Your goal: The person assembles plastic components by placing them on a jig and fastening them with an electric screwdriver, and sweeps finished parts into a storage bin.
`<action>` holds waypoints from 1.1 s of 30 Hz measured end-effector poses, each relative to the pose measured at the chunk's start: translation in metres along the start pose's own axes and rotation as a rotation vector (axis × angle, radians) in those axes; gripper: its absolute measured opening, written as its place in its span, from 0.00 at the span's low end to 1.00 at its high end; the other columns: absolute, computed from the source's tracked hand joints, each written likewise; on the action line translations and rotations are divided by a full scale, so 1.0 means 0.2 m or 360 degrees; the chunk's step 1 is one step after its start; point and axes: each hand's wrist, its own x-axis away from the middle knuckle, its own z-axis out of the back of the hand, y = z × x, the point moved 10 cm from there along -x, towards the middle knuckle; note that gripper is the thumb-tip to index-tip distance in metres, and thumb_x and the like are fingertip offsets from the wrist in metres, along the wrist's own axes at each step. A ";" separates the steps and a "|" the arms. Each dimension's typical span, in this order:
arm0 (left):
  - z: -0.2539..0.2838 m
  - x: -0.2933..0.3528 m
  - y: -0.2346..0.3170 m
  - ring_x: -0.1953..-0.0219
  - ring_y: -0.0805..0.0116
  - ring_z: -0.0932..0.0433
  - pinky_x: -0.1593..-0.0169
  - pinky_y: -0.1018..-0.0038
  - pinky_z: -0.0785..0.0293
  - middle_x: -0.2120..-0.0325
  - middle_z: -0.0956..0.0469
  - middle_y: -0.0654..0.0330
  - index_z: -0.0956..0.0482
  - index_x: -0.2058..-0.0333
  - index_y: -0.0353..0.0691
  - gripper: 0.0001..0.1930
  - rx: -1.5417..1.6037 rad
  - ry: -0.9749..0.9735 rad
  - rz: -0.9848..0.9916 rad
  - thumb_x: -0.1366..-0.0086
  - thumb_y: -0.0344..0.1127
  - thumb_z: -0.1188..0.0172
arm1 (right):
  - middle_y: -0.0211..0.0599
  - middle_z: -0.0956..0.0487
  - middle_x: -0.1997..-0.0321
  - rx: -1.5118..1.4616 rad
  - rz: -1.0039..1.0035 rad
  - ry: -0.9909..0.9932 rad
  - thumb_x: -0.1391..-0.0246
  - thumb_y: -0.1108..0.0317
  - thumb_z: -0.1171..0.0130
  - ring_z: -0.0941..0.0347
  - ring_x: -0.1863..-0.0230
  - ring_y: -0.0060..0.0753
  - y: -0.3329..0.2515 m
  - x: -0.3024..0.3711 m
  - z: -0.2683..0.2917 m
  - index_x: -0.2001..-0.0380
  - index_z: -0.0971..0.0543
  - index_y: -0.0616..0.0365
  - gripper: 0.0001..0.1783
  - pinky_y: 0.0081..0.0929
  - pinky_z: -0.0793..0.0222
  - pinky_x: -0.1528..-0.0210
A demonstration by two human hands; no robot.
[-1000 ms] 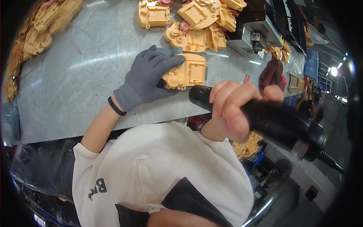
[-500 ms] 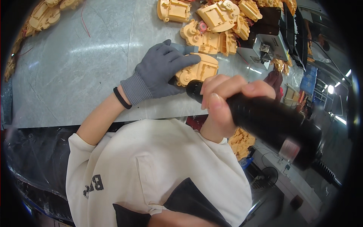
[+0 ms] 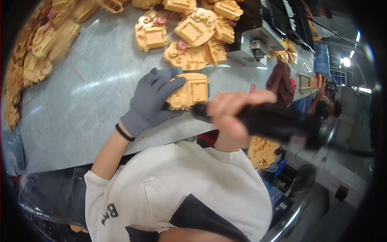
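Observation:
My left hand (image 3: 149,99), in a grey knitted glove, is closed on the left side of a yellow plastic housing (image 3: 193,89). This housing has moulded ribs and round bosses along its near edge; a grey block (image 3: 171,73) shows behind the gloved fingers. Just to the right, my bare right hand (image 3: 236,115) is wrapped around a black electric screwdriver (image 3: 278,121) with a cord at its rear end. Its front end points left, close by the near right corner of the housing. The bit cannot be made out, and motion blurs this hand and the tool.
Several similar housings (image 3: 195,28) are heaped beyond my hands, and more (image 3: 40,44) line the left edge of the grey table (image 3: 92,109). A metal machine (image 3: 258,44) stands at the far right, near a dark red cloth (image 3: 280,80). More yellow parts (image 3: 262,153) lie below the table edge.
The view has shifted, so the table and my hands appear further left and lower. The screwdriver has swung to a flatter angle. Both hands keep their hold.

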 end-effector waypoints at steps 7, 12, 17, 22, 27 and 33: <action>-0.01 -0.03 0.02 0.56 0.57 0.31 0.41 0.56 0.43 0.63 0.27 0.57 0.30 0.50 0.43 0.33 0.0064 -0.0126 0.0098 0.55 0.49 0.33 | 0.34 0.31 0.80 0.0532 0.0627 0.1194 0.68 0.85 0.48 0.34 0.85 0.29 -0.42 -0.21 0.99 0.57 0.35 0.60 0.28 0.24 0.32 0.75; -0.04 -0.02 0.01 0.56 0.53 0.31 0.43 0.59 0.41 0.62 0.26 0.53 0.30 0.50 0.37 0.34 0.0059 -0.0150 0.0116 0.57 0.43 0.34 | 0.37 0.30 0.85 0.0755 0.0432 0.1205 0.68 0.85 0.47 0.35 0.86 0.27 -0.18 -0.32 1.04 0.66 0.33 0.65 0.19 0.22 0.36 0.76; -0.02 -0.02 -0.02 0.57 0.56 0.31 0.42 0.59 0.42 0.62 0.26 0.55 0.30 0.50 0.40 0.33 0.0034 -0.0113 0.0176 0.56 0.45 0.34 | 0.34 0.32 0.85 0.0511 0.0102 0.0970 0.65 0.84 0.48 0.36 0.87 0.28 -0.08 -0.22 0.87 0.63 0.35 0.64 0.20 0.26 0.37 0.78; -0.02 -0.02 -0.02 0.56 0.58 0.31 0.42 0.60 0.42 0.61 0.27 0.56 0.29 0.50 0.44 0.32 0.0052 -0.0140 0.0194 0.55 0.47 0.34 | 0.37 0.31 0.81 0.0042 0.0266 0.0332 0.60 0.83 0.49 0.36 0.86 0.30 -0.20 -0.01 0.30 0.48 0.44 0.61 0.32 0.30 0.35 0.77; -0.02 -0.04 -0.01 0.56 0.59 0.30 0.40 0.58 0.44 0.63 0.27 0.59 0.31 0.48 0.46 0.33 0.0067 -0.0142 0.0168 0.54 0.48 0.34 | 0.38 0.30 0.80 0.0135 0.0234 -0.0082 0.59 0.87 0.49 0.35 0.83 0.31 -0.19 0.03 0.09 0.48 0.45 0.59 0.33 0.29 0.35 0.78; -0.03 -0.01 -0.02 0.58 0.60 0.29 0.39 0.56 0.45 0.65 0.27 0.59 0.32 0.47 0.48 0.34 0.0071 -0.0135 0.0194 0.54 0.48 0.34 | 0.37 0.31 0.80 0.0222 0.0169 0.0148 0.58 0.83 0.50 0.35 0.83 0.30 -0.11 0.04 0.08 0.49 0.43 0.58 0.30 0.30 0.35 0.76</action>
